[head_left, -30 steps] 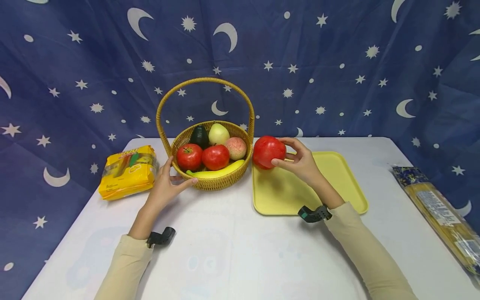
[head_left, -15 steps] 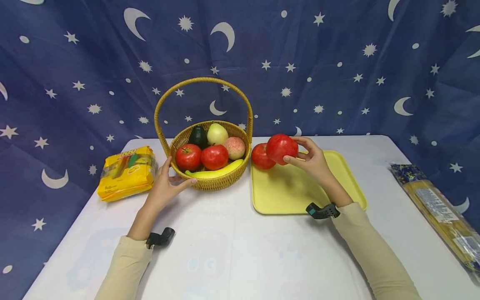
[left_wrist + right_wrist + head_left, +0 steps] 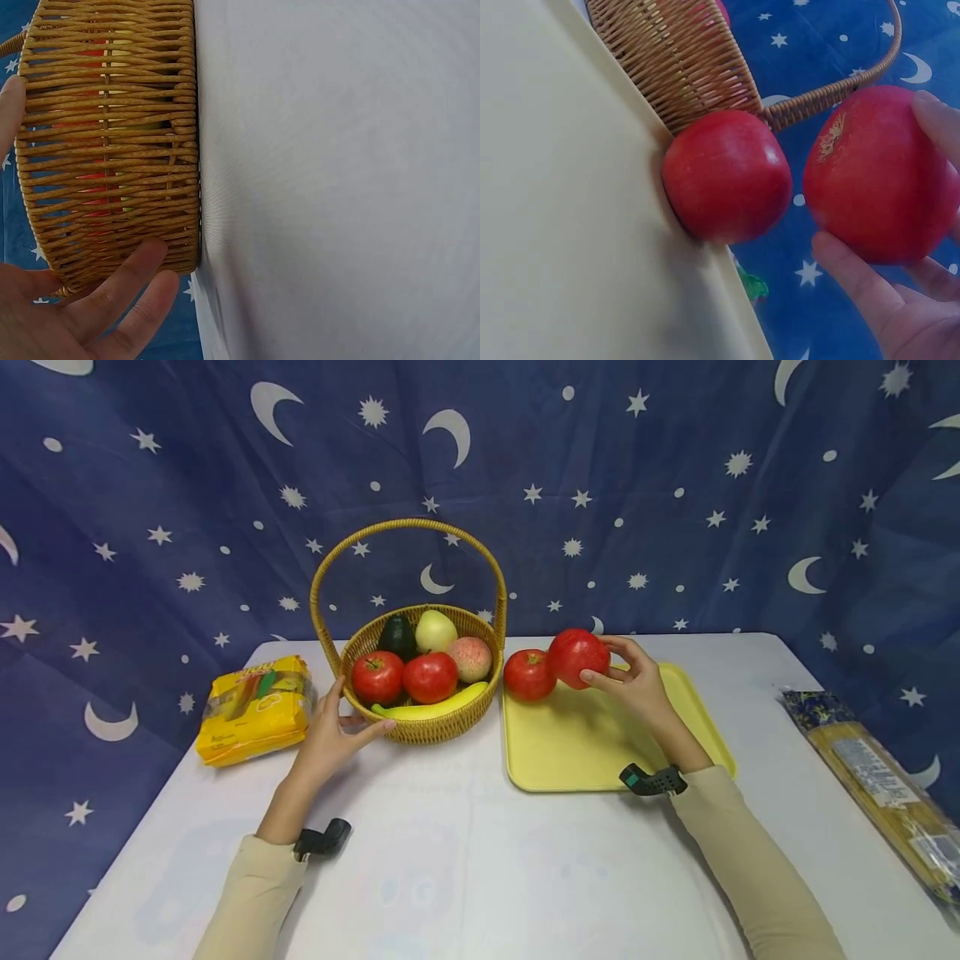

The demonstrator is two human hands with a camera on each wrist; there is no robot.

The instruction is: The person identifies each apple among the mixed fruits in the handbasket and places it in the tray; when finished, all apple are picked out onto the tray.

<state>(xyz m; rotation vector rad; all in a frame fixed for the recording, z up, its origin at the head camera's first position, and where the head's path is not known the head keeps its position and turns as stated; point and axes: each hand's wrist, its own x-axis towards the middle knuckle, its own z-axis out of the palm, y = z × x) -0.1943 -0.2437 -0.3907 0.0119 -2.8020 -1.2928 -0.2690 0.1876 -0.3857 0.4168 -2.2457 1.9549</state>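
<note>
My right hand (image 3: 637, 683) holds a large red apple (image 3: 578, 657) between thumb and fingers, over the back part of the yellow tray (image 3: 562, 760). A yellowish-brown patch marks its skin in the right wrist view. Just left of it, another red apple (image 3: 529, 675) sits at the tray's back left corner, beside the wicker basket (image 3: 450, 727). My left hand (image 3: 330, 739) rests at the basket's front left, fingers and thumb spread against it. In the basket lie two red fruits (image 3: 431, 677), an avocado (image 3: 397, 637), a pale green pear (image 3: 436, 631), a peach (image 3: 471, 658) and a banana (image 3: 442, 703).
A yellow food packet (image 3: 255, 710) lies left of the basket on the white-covered table (image 3: 465, 877). Along the right edge is a long clear pack of noodles (image 3: 877, 785). A blue curtain (image 3: 675, 485) with moons and stars hangs behind. The basket's tall handle (image 3: 408, 522) arches up.
My right hand has moved to the right with the apple, bringing the other apple on the tray into sight. The left hand has stayed at the basket.
</note>
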